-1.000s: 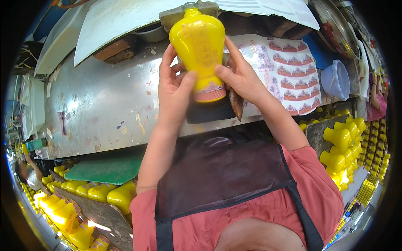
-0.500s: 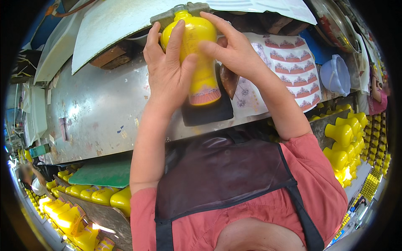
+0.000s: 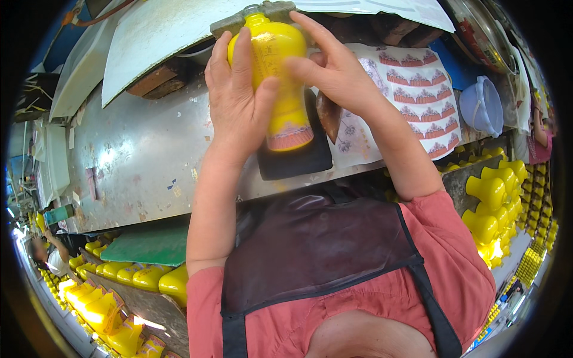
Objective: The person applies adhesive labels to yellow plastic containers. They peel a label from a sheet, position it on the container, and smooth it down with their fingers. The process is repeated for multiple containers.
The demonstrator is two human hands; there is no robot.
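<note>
Both hands hold a yellow plastic bottle (image 3: pixel 280 77) above the far side of the metal desk (image 3: pixel 137 167), its neck pointing away from the person. The left hand (image 3: pixel 239 101) wraps the bottle's left side, fingers closed around the body and thumb across its front. The right hand (image 3: pixel 334 74) grips it from the right, index finger stretched over the top near a grey block (image 3: pixel 262 13) at the neck. A pink patterned band circles the bottle's base, above a black pad (image 3: pixel 298 158) lying on the desk. A sheet of matching labels (image 3: pixel 418 89) lies just right of the pad, a pale blue bowl (image 3: pixel 483 107) further right. More yellow bottles (image 3: pixel 489 197) are heaped at both sides
</note>
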